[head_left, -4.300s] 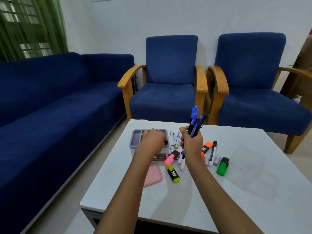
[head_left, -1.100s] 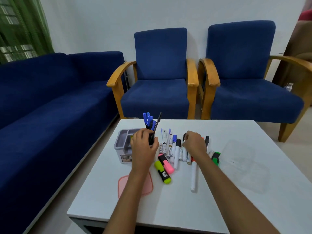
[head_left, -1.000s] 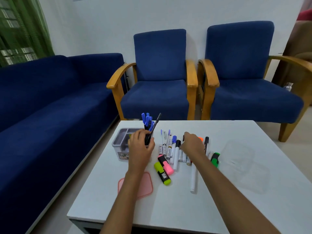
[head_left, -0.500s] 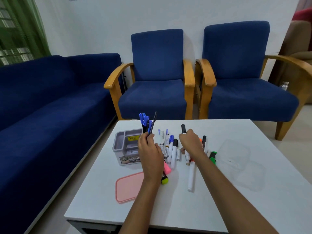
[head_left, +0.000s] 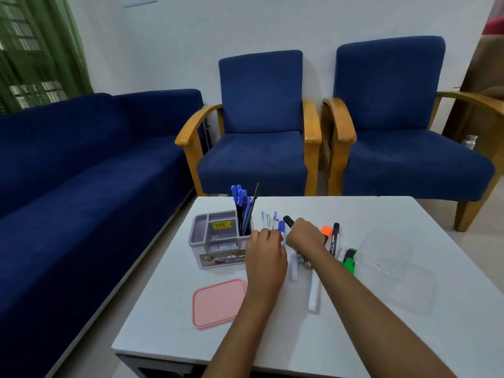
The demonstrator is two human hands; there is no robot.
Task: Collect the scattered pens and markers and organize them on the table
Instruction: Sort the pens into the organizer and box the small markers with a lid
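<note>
In the head view, a white table fills the near half of the scene, with a blue sofa to the left and two blue armchairs beyond its far edge.

The grey desk organizer stands on the left-centre of the table. Its far right compartment holds a bunch of blue and black pens, standing upright and leaning slightly; the other compartments show no pens, and one carries a yellow price sticker. A pink lid lies flat on the table, near and to the left of the organizer.

The left hand is just right of the organizer, back of the hand up, fingers curled down over the loose pens lying there. Whether it has hold of one cannot be told, since the fingertips are hidden under the hand.

The right hand is just beside it to the right, closed around a black marker, whose capped end sticks out toward the far left past the thumb.

Between and beyond the two hands lie several thin white and blue pens in a row. A white marker lies near the right forearm, pointing near to far, with another white pen beside it on the left. Right of the right hand are an orange highlighter, a black-capped marker and a green highlighter. A clear plastic container sits on the right part of the table, apart from the pens.
</note>
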